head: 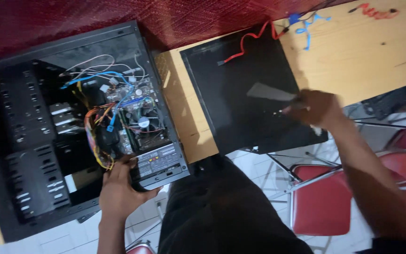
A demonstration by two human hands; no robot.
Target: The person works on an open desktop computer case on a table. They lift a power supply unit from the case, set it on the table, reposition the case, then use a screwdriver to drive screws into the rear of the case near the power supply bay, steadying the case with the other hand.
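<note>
An open black computer case (29, 155) lies on its side on a wooden table (377, 51). My left hand (121, 188) grips the power supply unit (160, 164) at the case's near corner, beside a bundle of coloured cables (97, 136). The motherboard with its round fan (143, 122) sits just above the unit. My right hand (316, 109) reaches out over the detached black side panel (240, 94) and is closed around a small dark tool or object; blur hides what it is.
A red cable (250, 40) lies across the panel's top, a blue cable (306, 28) and another red coiled cable (374, 11) rest on the table. Red-seated metal chairs (320, 202) stand on the white tiled floor at right. A red wall surface runs along the top.
</note>
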